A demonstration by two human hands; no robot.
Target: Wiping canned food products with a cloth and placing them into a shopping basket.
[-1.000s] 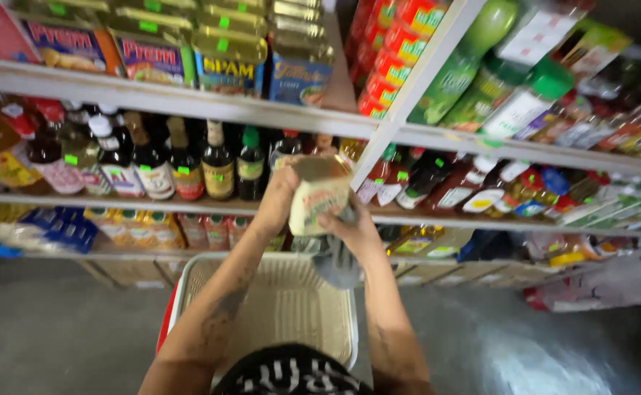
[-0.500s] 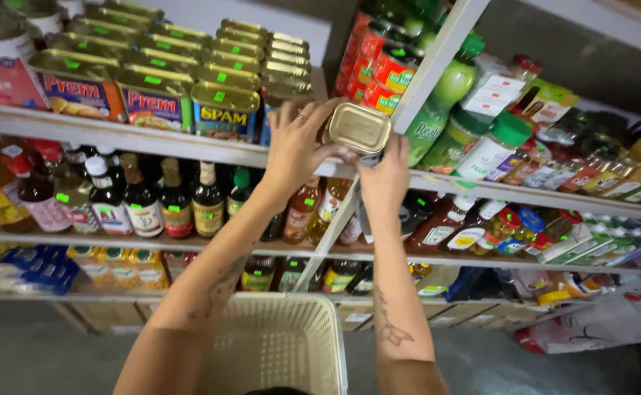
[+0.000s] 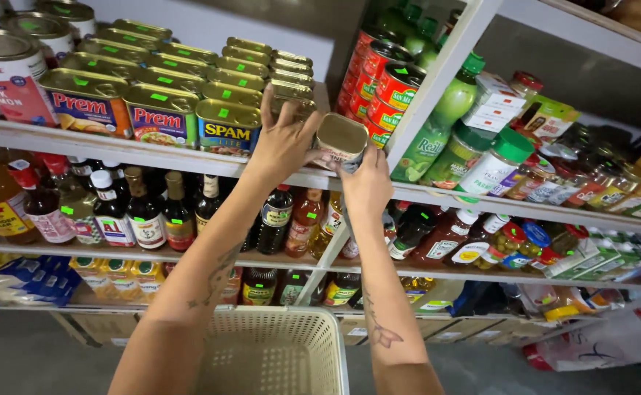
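Both hands raised to the top shelf (image 3: pixel 152 153). The left hand (image 3: pixel 284 143) and the right hand (image 3: pixel 368 183) are clamped together on one rectangular tin can (image 3: pixel 340 139), left fingers over its left side, right hand under and behind it. The can sits at the shelf edge, just right of the rows of tins (image 3: pixel 189 88) by the left hand. Compared with half a second ago, the can is lower and nearer the shelf. A beige basket (image 3: pixel 276 355) lies below the forearms, bottles (image 3: pixel 159 212) beneath the left wrist
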